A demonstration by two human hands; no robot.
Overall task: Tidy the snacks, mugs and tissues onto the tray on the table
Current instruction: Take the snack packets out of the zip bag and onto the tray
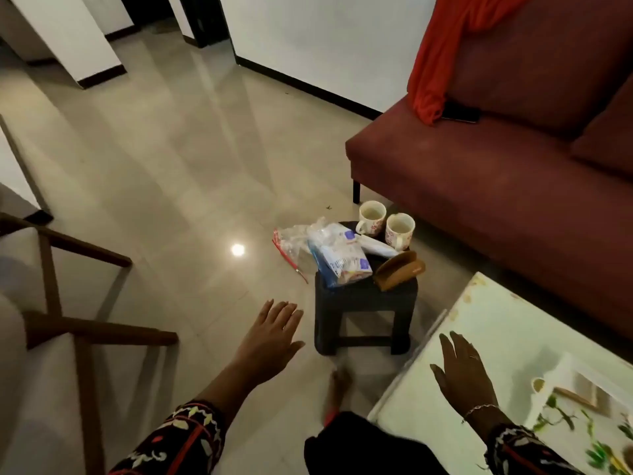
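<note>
Head view: the left hand (270,341) is stretched out over the tiled floor (171,149), palm down, its fingers (284,311) straight and spread apart, holding nothing. It is near a small dark stool (363,303) but not touching it. The right hand (462,375) hovers above the near corner of the white table (496,323), its fingers also straight and apart, with nothing in them; a ring and a bracelet show on it.

The things to tidy sit on the stool, not on the table. Two flowered mugs (371,217) (399,231) stand upright side by side at its far edge, close to the sofa (496,186). In front of them lies a blue and white packet (342,258), overhanging the stool's left side, with a white packet (378,246) just beside it. A clear plastic bag (291,241) hangs out to the left of these, over the floor. A brown pouch (400,269) rests at the stool's right front corner.

The tray (582,437), with a green leaf print, lies on the table at the lower right, partly blurred; what it holds cannot be told clearly.

A red cloth (442,56) drapes over the sofa back, and a dark phone (460,114) lies on the seat beside it. A wooden chair frame (85,323) stands at the left.
</note>
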